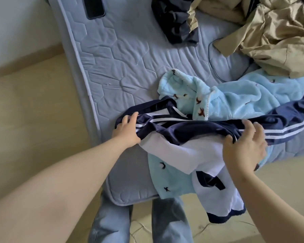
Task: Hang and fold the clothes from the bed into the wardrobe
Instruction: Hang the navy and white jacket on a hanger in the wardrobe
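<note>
As left hand (128,130) grips navy striped garment (182,130) and right hand (244,148) pinches it, pick-up step in hand; next, likely lift clear of fleece (235,102) beyond hands

Both arms out fwd, bare. L hand (125,130) grips navy jacket (182,129), R hand (244,148) pinches it, fingers (249,125) splayed.

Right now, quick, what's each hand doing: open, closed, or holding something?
Left hand: grips the navy striped jacket at its end.
Right hand: pinches the same jacket between thumb and fingers.
</note>
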`<state>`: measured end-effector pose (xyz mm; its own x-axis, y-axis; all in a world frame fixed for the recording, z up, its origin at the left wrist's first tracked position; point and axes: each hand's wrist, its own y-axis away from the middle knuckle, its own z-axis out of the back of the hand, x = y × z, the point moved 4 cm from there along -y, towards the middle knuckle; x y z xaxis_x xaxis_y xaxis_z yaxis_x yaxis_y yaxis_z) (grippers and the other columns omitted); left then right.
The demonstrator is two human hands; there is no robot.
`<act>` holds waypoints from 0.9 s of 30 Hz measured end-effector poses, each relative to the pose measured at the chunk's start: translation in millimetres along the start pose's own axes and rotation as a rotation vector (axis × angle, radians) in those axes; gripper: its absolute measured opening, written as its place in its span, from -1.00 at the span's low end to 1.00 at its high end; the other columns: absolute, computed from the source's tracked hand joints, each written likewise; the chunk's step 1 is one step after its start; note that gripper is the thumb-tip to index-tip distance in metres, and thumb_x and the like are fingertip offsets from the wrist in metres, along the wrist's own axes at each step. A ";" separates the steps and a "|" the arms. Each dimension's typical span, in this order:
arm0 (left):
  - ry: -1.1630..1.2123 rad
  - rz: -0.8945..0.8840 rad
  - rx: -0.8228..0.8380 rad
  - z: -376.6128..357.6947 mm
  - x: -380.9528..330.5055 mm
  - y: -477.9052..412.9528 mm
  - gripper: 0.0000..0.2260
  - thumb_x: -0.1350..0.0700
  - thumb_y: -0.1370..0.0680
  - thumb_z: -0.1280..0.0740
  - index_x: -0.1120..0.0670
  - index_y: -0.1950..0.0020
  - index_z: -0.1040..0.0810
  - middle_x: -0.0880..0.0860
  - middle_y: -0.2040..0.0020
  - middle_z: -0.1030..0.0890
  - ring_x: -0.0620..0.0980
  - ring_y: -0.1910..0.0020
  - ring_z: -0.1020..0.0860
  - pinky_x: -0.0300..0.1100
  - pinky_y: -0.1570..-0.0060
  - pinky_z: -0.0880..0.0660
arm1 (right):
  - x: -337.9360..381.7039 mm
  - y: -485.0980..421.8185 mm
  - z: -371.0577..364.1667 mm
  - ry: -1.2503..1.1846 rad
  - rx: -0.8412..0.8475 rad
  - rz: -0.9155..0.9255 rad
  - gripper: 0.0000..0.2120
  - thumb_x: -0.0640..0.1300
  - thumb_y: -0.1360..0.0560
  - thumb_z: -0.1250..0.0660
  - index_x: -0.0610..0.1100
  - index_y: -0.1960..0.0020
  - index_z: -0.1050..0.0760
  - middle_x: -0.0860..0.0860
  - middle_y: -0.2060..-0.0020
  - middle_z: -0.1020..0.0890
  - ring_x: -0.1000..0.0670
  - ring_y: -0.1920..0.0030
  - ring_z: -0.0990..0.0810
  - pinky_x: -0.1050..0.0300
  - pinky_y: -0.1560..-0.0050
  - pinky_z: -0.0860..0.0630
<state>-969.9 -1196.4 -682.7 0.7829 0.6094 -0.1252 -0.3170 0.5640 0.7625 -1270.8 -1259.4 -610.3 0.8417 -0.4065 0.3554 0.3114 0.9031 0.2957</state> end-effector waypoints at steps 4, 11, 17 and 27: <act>-0.205 0.032 0.089 -27.8 -11.6 -6.8 -0.78 0.07 -0.54 -0.20 0.07 -0.17 -0.40 0.12 -0.22 -0.48 0.15 -0.18 -0.44 -0.06 -0.09 -0.35 | 24.2 35.9 -32.2 0.200 0.173 0.465 -0.48 -0.15 -0.44 -0.35 -0.08 -0.38 -0.36 -0.11 -0.43 -0.30 -0.20 -0.39 -0.23 -0.08 -0.33 -0.05; 0.008 -0.415 0.064 -12.2 -38.7 63.5 -0.98 0.09 -0.51 -0.20 0.01 0.11 -0.37 0.01 0.16 -0.48 0.11 0.09 -0.49 -0.13 0.25 -0.28 | 52.5 86.6 -59.7 0.389 0.392 0.715 -0.17 -0.12 -0.09 -0.58 -0.05 -0.34 -0.43 -0.14 -0.34 -0.44 -0.29 -0.31 -0.42 -0.28 -0.21 -0.35; 0.852 -0.418 0.182 24.3 -27.5 104.8 -0.83 0.12 -0.50 -0.33 -0.03 0.30 -0.48 -0.14 0.40 -0.50 -0.18 0.38 -0.46 -0.35 0.35 -0.37 | 60.9 83.8 -58.3 0.109 0.485 0.436 -0.72 -0.24 -0.38 -0.35 -0.16 -0.09 -0.53 -0.06 -0.41 -0.32 -0.18 -0.37 -0.26 0.04 -0.23 -0.23; 0.347 -0.561 -0.122 40.4 -28.4 74.9 -0.81 -0.14 -0.50 -0.29 -0.27 -0.12 -0.48 -0.08 -0.31 -0.42 -0.19 -0.17 -0.45 -0.16 -0.27 -0.33 | 65.2 87.3 -24.2 -0.949 0.846 -0.443 -0.82 -0.15 -0.27 -0.24 -0.11 0.44 -0.57 -0.07 0.40 -0.61 -0.06 0.34 -0.61 0.11 0.21 -0.48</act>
<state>-994.2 -1194.0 -596.4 0.6354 0.3378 -0.6944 0.0137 0.8941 0.4476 -1178.1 -1203.7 -582.8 0.0069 -0.8887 0.4585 -0.1803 0.4499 0.8747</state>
